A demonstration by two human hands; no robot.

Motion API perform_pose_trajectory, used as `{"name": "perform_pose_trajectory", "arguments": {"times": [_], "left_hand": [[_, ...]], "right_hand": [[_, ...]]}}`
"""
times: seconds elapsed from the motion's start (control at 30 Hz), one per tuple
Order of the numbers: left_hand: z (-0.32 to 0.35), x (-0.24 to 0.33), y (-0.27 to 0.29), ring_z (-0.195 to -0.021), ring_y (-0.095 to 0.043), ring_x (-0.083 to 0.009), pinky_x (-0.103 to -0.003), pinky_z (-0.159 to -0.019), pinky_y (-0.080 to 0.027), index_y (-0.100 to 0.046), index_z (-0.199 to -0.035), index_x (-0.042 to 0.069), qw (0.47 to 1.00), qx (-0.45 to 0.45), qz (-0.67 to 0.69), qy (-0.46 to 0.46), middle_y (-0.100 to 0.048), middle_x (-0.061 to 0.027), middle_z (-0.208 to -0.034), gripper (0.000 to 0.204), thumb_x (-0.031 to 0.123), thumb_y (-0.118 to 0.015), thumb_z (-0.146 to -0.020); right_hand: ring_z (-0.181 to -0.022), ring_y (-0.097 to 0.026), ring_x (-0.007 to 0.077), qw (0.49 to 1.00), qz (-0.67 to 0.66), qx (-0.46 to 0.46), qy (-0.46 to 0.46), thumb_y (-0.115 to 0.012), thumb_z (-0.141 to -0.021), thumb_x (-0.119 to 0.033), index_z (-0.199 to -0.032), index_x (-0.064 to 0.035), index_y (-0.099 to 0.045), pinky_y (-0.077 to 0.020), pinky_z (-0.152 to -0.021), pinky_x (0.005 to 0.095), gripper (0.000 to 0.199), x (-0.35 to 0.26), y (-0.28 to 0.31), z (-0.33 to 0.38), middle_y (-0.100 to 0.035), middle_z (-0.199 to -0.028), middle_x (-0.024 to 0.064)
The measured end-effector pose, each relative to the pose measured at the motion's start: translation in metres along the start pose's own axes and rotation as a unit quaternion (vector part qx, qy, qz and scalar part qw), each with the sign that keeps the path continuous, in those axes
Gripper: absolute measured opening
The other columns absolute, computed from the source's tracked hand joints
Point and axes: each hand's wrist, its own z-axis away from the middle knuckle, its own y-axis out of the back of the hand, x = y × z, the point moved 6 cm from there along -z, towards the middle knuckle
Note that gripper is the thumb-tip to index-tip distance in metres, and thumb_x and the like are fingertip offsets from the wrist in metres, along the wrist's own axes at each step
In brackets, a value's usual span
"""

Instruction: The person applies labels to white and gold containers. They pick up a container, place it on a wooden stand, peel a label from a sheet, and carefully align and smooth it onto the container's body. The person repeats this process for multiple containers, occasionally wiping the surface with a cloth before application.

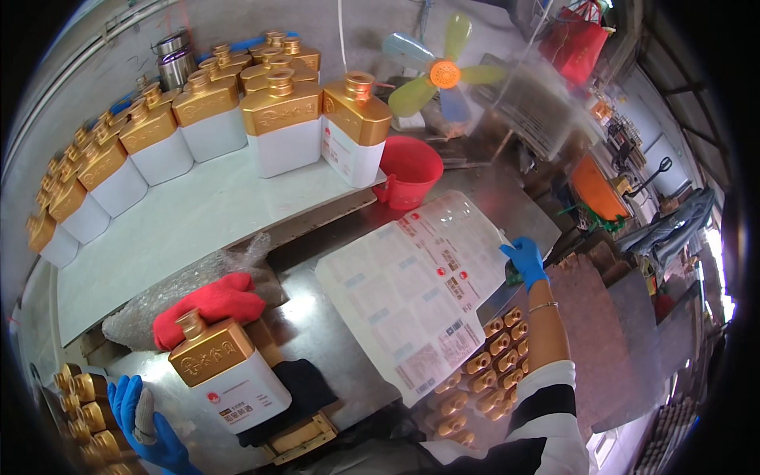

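A white and gold bottle [237, 380] with a red emblem and printed panel lies tilted back on a dark cloth [305, 392] over a small wooden support. To its left, my left hand [150, 427] in a blue glove has its fingers stretched out, a greyish cover over one finger, and holds nothing. My right hand [525, 261], also blue-gloved, pinches the right edge of a translucent sheet of printed labels [380, 293]. Red marks and small printed blocks show on this sheet, which spreads across the metal table. My right fingertips are partly hidden.
Rows of gold-topped white bottles [281, 127] stand on a pale raised shelf [190, 218]. A red bucket [412, 170] and a fan [445, 75] are behind the sheet. Red cloth [210, 309] lies on bubble wrap [142, 309]. More gold-topped bottles [499, 344] stand below, right.
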Motion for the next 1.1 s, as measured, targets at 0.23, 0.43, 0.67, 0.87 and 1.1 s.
{"name": "perform_pose_trajectory", "arguments": {"times": [0.23,0.43,0.67,0.87,1.1], "left_hand": [[0.006,0.001,0.006,-0.122,-0.042,-0.0356,-0.05,-0.107,-0.025,-0.056,-0.118,-0.001,1.0,-0.006,-0.001,0.003,-0.052,-0.0166,-0.125,0.033,0.007,-0.042,-0.089],[-0.009,0.007,0.002,-0.116,-0.048,-0.0337,-0.048,-0.104,-0.029,-0.061,-0.107,-0.001,0.99,0.063,0.12,0.034,-0.058,-0.0152,-0.114,0.029,0.01,-0.051,-0.083],[-0.017,0.002,-0.05,-0.104,-0.054,-0.0156,-0.029,-0.097,-0.037,-0.044,-0.13,0.0,0.772,0.177,0.515,0.329,-0.059,-0.0107,-0.111,0.041,0.0,-0.043,-0.089],[-0.021,0.013,-0.072,-0.102,-0.049,-0.0124,-0.028,-0.096,-0.036,-0.035,-0.139,0.008,0.713,0.091,0.557,0.416,-0.053,-0.0038,-0.107,0.05,0.003,-0.045,-0.09],[-0.036,0.0,-0.069,-0.108,-0.05,-0.0156,-0.032,-0.097,-0.036,-0.037,-0.137,0.006,0.83,0.065,0.468,0.296,-0.055,-0.0088,-0.113,0.056,0.001,-0.052,-0.083]], "right_hand": [[-0.075,-0.063,0.0289,0.995,0.013,0.095,0.005,-0.067,-0.074,-0.032,-0.081,-0.0095,-0.067,-0.048,-0.066,0.0387,0.024,-0.008,0.021,0.01,-0.066,-0.081,0.0105],[-0.074,-0.062,0.0302,0.98,0.042,0.109,0.16,-0.07,-0.072,-0.03,-0.079,-0.0085,-0.067,-0.0476,-0.064,0.0387,0.023,-0.108,0.043,0.055,-0.065,-0.081,0.0119],[-0.062,-0.05,0.014,0.819,-0.261,-0.303,0.412,-0.072,-0.072,-0.008,-0.078,-0.0071,-0.07,-0.0396,-0.054,0.0247,0.007,-0.382,-0.034,0.265,-0.057,-0.068,0.0037],[-0.062,-0.046,0.011,0.734,-0.427,-0.386,0.36,-0.072,-0.076,-0.01,-0.082,-0.0063,-0.07,-0.0361,-0.055,0.0243,0.008,-0.486,-0.06,0.335,-0.053,-0.068,0.0014],[-0.063,-0.045,0.0089,0.799,-0.375,-0.36,0.302,-0.072,-0.076,-0.008,-0.079,-0.0032,-0.069,-0.0353,-0.055,0.0232,0.007,-0.468,-0.077,0.326,-0.051,-0.068,0.0014]]}}
